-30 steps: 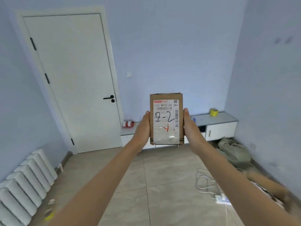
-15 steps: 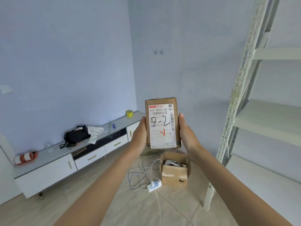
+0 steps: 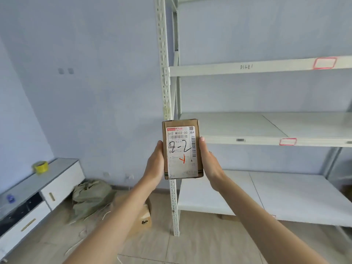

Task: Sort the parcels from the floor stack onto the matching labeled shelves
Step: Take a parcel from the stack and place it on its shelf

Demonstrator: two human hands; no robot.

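A small brown cardboard parcel (image 3: 182,149) stands upright in front of me, its white shipping label facing me with "2-2" handwritten in black and a red mark below. My left hand (image 3: 155,164) grips its left side and my right hand (image 3: 208,162) grips its right side. Behind it rises a white metal shelf rack (image 3: 165,73). The rack's upper beam (image 3: 209,70) carries a red-framed label (image 3: 324,63). The middle shelf (image 3: 238,126) has a red-framed label (image 3: 288,141) on its front edge. The bottom shelf (image 3: 285,197) lies low above the floor.
A low white cabinet (image 3: 47,189) runs along the left wall with a yellow tape roll (image 3: 41,167) on top. A green sack (image 3: 89,199) and a cardboard box (image 3: 142,218) lie on the tiled floor near the rack's front post, with loose cables.
My view has swung right, from the door past the cabinet to the shelf rack, which now fills the right side. Both hands keep the same grip on the parcel.
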